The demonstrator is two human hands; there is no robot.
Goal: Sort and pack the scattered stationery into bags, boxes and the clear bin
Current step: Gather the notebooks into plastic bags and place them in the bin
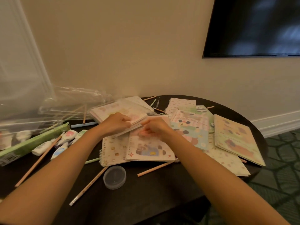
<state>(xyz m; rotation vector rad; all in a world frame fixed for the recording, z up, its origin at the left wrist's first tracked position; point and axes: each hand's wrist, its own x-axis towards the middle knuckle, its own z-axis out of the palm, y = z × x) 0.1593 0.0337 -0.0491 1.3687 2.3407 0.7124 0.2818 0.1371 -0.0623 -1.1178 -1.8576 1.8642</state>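
- The left grip (116, 123) is a bare hand, clamped on the near edge of a stack of notebooks (120, 110), with the fingers curled over the cover.
- The stack sits in a clear wrap, tilted, and reaches from the left grip away toward the wall.
- The right grip (154, 128), also a bare hand, is at the stack's near right corner, just beside the left grip. It is blurred, so I cannot tell whether it pinches the wrap or only touches it.
- Under the right grip, flat on the dark surface (146, 197), lies a spiral notebook with a bear picture (149, 150). It overlaps a dotted spiral notebook (112, 150) that lies below the left grip.
- To the right of the right grip, more notebooks overlap: a pastel cartoon notebook (191, 129) and, farther out, a yellow-green notebook (235, 138).
- Nearer the person than both grips, between the forearms, stands a round clear tub (114, 177) with a pencil (154, 168) near its right side.
- To the left of the left grip lie small white dispensers (68, 135) and a long green box (32, 142).
- Beyond these, well to the left of the left grip, are a crumpled clear bag (76, 98) and the clear bin (21, 101).
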